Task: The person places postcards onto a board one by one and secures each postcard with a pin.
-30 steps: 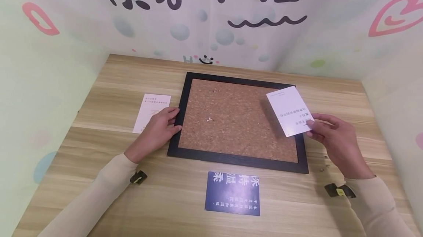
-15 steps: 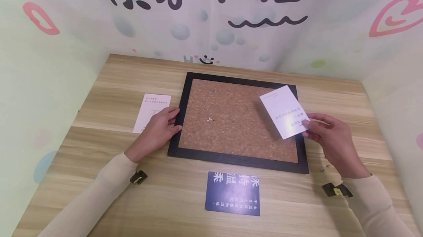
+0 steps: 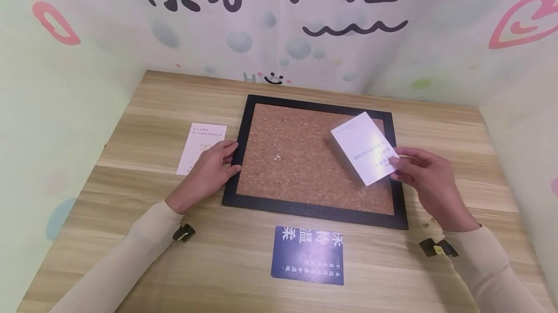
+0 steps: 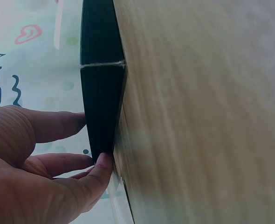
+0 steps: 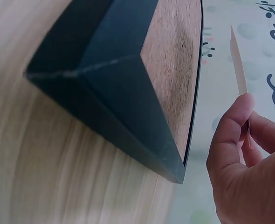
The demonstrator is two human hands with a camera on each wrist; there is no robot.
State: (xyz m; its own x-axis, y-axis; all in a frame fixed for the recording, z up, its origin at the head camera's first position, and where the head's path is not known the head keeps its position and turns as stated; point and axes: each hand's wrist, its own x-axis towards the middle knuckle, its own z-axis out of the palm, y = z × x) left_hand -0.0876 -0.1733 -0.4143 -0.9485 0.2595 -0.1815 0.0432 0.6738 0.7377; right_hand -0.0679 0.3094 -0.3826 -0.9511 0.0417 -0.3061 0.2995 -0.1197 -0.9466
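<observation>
A cork board point(image 3: 311, 158) in a black frame lies on the wooden table. Against the frame's left side, my left hand point(image 3: 207, 170) touches with thumb and fingertips; the left wrist view has them on the black outer edge point(image 4: 102, 98). My right hand point(image 3: 431, 179) pinches a white printed card point(image 3: 362, 146) by its lower right corner. The card is held tilted above the right part of the cork, with a shadow below it. From the right wrist view the card point(image 5: 238, 65) appears edge-on between thumb and fingers, raised off the board.
A pale pink card point(image 3: 200, 143) lies left of the frame, partly behind the left hand. A blue card point(image 3: 307, 267) with white characters lies in front. Small pins point(image 3: 429, 224) sit near the right wrist, and tiny white bits point(image 3: 276, 157) are on the cork.
My right hand has moved left, carrying the white card farther over the cork. The left hand stays against the frame, and the other cards have not moved.
</observation>
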